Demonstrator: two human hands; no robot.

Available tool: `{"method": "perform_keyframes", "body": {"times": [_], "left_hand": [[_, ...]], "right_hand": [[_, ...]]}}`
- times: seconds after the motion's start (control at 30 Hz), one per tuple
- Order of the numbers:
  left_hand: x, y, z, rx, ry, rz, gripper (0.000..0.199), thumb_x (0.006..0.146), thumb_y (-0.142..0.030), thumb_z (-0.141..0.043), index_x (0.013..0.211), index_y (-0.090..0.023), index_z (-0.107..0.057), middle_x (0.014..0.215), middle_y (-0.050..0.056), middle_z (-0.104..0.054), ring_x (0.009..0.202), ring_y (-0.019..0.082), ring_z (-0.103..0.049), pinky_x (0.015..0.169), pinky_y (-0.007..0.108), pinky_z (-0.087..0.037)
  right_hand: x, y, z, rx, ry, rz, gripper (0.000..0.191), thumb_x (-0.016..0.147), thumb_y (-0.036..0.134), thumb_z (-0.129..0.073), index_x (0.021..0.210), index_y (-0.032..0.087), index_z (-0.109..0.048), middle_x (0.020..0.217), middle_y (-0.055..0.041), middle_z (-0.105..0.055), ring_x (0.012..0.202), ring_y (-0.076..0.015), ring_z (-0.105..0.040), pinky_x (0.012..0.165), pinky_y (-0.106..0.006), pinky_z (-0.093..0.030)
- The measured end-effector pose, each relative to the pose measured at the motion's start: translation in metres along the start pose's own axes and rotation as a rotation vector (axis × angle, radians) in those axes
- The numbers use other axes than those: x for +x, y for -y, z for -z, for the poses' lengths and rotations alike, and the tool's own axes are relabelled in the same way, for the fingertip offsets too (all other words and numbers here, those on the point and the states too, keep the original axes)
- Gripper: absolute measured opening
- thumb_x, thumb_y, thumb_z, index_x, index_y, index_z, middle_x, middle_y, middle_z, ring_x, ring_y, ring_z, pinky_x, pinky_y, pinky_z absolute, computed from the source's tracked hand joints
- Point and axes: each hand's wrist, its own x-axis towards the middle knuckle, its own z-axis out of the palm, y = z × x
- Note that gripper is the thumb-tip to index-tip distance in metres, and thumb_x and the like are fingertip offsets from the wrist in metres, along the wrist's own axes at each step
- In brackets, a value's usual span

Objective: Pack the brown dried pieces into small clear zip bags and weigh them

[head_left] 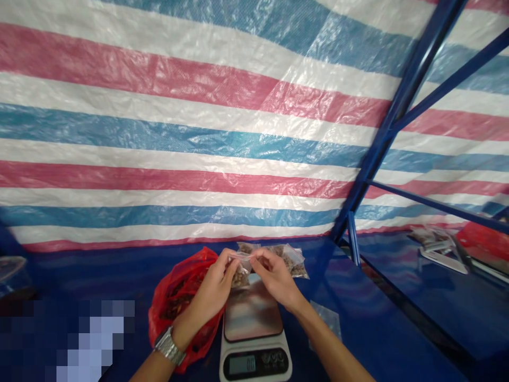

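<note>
My left hand and my right hand pinch the top edge of a small clear zip bag with brown bits inside. The bag hangs over the far end of a digital kitchen scale, whose steel plate bears nothing that I can see. Left of the scale, beside my left forearm, lies an open red plastic bag with dark brown pieces in it. Several filled zip bags rest just beyond my right hand. A flat clear plastic bag lies by my right forearm.
A blue table carries everything. Behind it hangs a striped plastic sheet, crossed at the right by a blue metal frame. A clear tub stands far left. Further right are a white tool-like object and red plastic.
</note>
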Motion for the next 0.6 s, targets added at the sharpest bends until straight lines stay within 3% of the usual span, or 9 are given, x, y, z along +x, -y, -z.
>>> {"method": "perform_keyframes", "body": {"times": [0.17, 0.6], "left_hand": [[0.0003, 0.0022, 0.0002, 0.01, 0.015, -0.003, 0.026, 0.107, -0.044, -0.042, 0.105, -0.023, -0.057, 0.096, 0.001, -0.065, 0.089, 0.018, -0.06, 0.083, 0.029, -0.046], [0.0015, 0.0006, 0.0008, 0.002, -0.019, 0.035, 0.028, 0.104, -0.047, -0.047, 0.105, -0.023, -0.061, 0.099, 0.003, -0.07, 0.095, 0.021, -0.065, 0.088, 0.031, -0.049]], "right_hand": [[-0.0017, -0.0012, -0.0002, -0.066, -0.024, -0.004, 0.035, 0.093, 0.055, -0.067, 0.091, 0.02, -0.066, 0.071, 0.0036, -0.047, 0.064, -0.0136, -0.039, 0.061, -0.028, -0.032], [0.0, -0.0073, -0.0053, -0.091, -0.067, 0.002, 0.038, 0.094, 0.056, -0.063, 0.095, 0.019, -0.068, 0.072, 0.0024, -0.051, 0.065, -0.0145, -0.042, 0.063, -0.029, -0.035]]}}
